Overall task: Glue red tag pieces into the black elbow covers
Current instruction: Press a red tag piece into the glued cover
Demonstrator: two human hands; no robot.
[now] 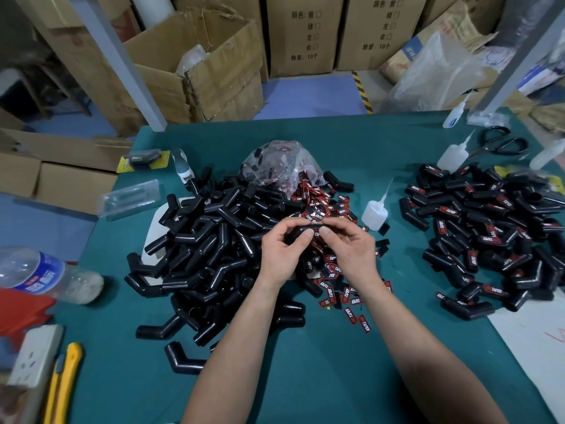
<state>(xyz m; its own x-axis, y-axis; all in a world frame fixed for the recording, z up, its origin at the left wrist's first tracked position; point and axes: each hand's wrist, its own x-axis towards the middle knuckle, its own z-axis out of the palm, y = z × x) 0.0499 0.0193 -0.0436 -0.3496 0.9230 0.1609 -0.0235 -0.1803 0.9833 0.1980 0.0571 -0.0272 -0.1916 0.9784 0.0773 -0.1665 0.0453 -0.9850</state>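
Store room w/ cardboard boxes (302, 35) at the back, green table (305, 377) in front. Big heap of bare black elbow covers (208, 240) in the middle, done pile (489, 240) on the right. The left hand (281, 255) & right hand (348, 249) both curl fingers round one black cover (301, 231), held up over the heap. The right thumb seems to press a red tag (316, 234) onto it.

Could go wrong: tag slips or sits crooked if the thumb lets go while glue is wet. Glue may get on fingers.

Counts: 2 cover piles, too many to count; 4 glue bottles, nearest (374, 211) just beside the tag heap (321, 206); 1 scissors (501, 142); 1 cover in hand.
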